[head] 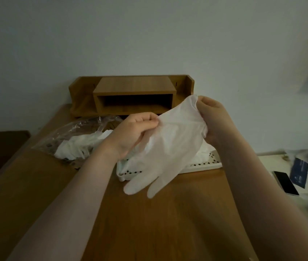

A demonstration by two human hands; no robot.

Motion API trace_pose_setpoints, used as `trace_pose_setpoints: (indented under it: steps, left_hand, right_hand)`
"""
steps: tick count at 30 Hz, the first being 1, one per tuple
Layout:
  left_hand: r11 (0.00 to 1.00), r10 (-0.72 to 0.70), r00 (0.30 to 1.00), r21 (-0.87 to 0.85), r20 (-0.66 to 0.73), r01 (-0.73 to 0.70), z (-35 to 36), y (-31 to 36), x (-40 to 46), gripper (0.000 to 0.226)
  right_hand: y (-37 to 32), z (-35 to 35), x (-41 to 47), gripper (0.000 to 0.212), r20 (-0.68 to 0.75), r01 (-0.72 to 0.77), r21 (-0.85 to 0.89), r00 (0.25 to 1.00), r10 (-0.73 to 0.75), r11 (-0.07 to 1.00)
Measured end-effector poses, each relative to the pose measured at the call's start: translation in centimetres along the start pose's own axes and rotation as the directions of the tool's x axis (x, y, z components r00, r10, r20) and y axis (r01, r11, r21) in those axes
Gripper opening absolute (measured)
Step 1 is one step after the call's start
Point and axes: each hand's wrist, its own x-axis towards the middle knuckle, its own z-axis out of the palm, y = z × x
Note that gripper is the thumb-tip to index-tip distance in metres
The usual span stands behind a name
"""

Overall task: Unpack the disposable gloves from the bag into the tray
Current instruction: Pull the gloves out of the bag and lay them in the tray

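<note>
One thin white disposable glove point(170, 147) is out of the crinkled clear plastic bag point(77, 136) and held spread above the white perforated tray point(202, 164). The left hand point(132, 132) pinches its cuff edge between thumb and curled fingers; the right hand point(213, 121) grips the opposite cuff corner. Its fingers dangle past the tray's near rim. Next, probably lowering it onto what seem to be gloves already there

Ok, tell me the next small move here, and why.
Probably lower the glove into the white tray: the left hand and right hand both grip it, stretched out above the tray, fingers dangling past the near rim.
</note>
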Motion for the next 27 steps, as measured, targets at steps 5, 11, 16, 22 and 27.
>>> trace_pose_setpoints:
  steps: [5,11,16,22,27]
  left_hand:
    - [0.996,-0.075,0.988,0.047,0.131,0.07,0.3,0.9,1.1,0.029]
    - [0.979,-0.11,0.993,0.167,-0.032,0.114,2.3,1.5,2.3,0.027]
    - [0.939,-0.109,0.987,-0.338,-0.115,0.064,2.5,1.0,3.1,0.018]
    - [0.661,-0.173,0.967,-0.75,-0.187,-0.027,2.3,-0.7,3.6,0.025]
    - [0.516,-0.072,0.985,-0.851,-0.155,-0.096,0.7,-3.2,2.8,0.033]
  right_hand:
    - [-1.3,0.9,-0.3,0.027,0.237,0.014,-0.332,0.969,0.069,0.943]
    - [0.0,0.3,1.4,0.04,0.33,-0.296,-0.119,0.888,0.319,0.948]
    - [3.5,-1.0,1.0,0.078,0.457,-0.445,0.213,0.833,0.314,0.87]
    - [4.2,-0.2,0.6,0.016,0.428,-0.06,0.111,0.904,0.007,0.992]
    - [3.7,-0.6,1.4,0.018,0.268,0.006,-0.06,0.963,0.011,0.998]
